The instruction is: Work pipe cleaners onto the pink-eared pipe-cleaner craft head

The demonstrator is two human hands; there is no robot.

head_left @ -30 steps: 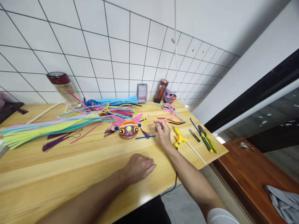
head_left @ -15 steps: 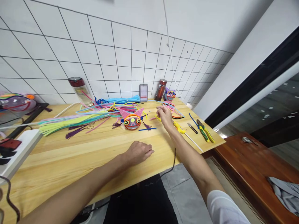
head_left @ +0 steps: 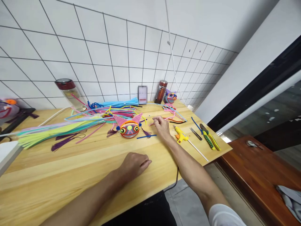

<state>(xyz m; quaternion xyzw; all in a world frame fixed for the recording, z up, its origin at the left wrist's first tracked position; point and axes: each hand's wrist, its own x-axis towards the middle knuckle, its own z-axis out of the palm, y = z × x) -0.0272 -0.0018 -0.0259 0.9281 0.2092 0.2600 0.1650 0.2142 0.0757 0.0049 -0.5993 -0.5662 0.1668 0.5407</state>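
My left hand [head_left: 135,164] rests on the wooden table [head_left: 94,166] near its front edge, its fingers curled closed; whatever they may hold is hidden. Farther back, my right hand [head_left: 161,126] hovers over the tabletop with its fingers partly bent and apart, holding nothing that I can see. Left of it sits a cat-like face [head_left: 129,129] with pink ears and purple tassels. A short blue pipe cleaner [head_left: 146,136] lies between the face and my right wrist. The yellow glue gun [head_left: 181,135] with a white stick lies to the right of my right hand.
Pliers [head_left: 210,138] and small snips [head_left: 196,134] lie at the right. Bundled pipe cleaners [head_left: 61,127] spread across the left. Along the wall stand a glass bottle [head_left: 71,95], a phone [head_left: 142,95], a brown flask [head_left: 161,92] and a second face [head_left: 170,96].
My right hand has drawn slightly left and nearer, away from the glue gun, which now shows more fully. The view has shifted a little. My left hand remains closed on the table.
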